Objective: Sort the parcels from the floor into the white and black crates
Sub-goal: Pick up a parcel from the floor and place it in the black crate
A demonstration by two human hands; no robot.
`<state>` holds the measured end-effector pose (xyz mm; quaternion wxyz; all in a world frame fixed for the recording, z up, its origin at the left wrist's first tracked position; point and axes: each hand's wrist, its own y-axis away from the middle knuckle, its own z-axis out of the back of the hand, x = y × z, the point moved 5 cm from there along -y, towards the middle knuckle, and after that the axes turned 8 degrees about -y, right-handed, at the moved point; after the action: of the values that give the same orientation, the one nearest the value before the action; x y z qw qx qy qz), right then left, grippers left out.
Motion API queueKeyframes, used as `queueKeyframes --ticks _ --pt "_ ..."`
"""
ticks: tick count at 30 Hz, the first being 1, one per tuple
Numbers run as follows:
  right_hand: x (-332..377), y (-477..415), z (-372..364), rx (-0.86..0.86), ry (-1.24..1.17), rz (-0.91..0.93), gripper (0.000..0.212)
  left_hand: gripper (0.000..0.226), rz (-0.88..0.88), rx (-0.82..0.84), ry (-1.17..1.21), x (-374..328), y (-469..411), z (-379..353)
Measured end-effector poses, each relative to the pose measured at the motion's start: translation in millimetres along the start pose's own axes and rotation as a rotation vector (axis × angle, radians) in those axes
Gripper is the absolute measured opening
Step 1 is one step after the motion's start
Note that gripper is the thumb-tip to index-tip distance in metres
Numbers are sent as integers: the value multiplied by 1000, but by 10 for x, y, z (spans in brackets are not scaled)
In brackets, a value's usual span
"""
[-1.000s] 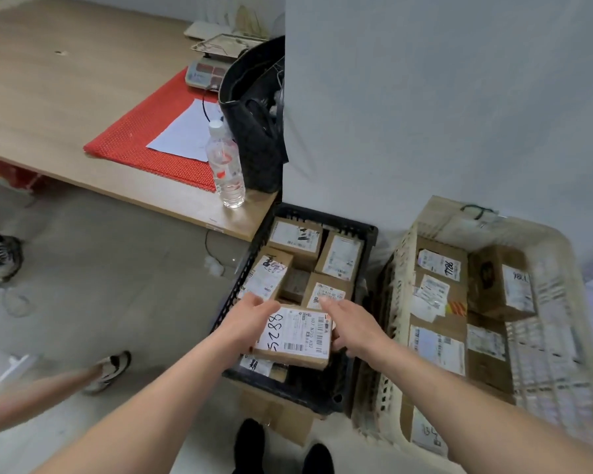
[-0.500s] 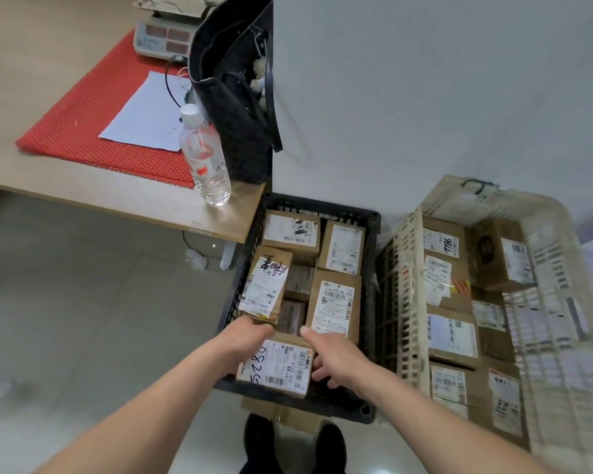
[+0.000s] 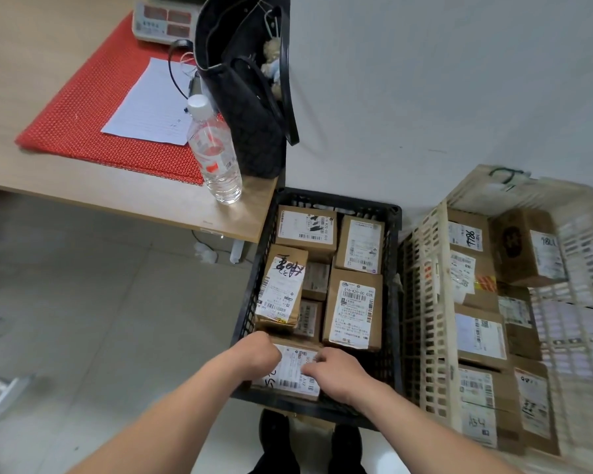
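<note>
A brown parcel with a white label (image 3: 293,372) lies at the near end of the black crate (image 3: 392,302). My left hand (image 3: 255,354) grips its left edge and my right hand (image 3: 336,372) presses on its right side. Several other labelled brown parcels fill the black crate beyond it, one (image 3: 281,289) leaning tilted at the left. The white crate (image 3: 425,302) stands right beside it, packed with larger labelled boxes.
A wooden table (image 3: 117,189) stands to the left, its corner next to the black crate. On it are a red mat (image 3: 93,107), a water bottle (image 3: 214,152), a black bag (image 3: 243,83) and a scale (image 3: 165,20). A white wall rises behind the crates.
Both hands have lowered the parcel from above the black crate down into its near end. The view has tilted down and moved closer to the crates.
</note>
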<state>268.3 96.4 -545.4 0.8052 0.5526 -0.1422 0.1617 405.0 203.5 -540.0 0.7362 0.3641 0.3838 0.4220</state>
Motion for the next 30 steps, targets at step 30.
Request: queueKeyframes --ticks 30 --pt "722 694 933 -193 -56 456 40 58 -178 -364 204 -313 933 721"
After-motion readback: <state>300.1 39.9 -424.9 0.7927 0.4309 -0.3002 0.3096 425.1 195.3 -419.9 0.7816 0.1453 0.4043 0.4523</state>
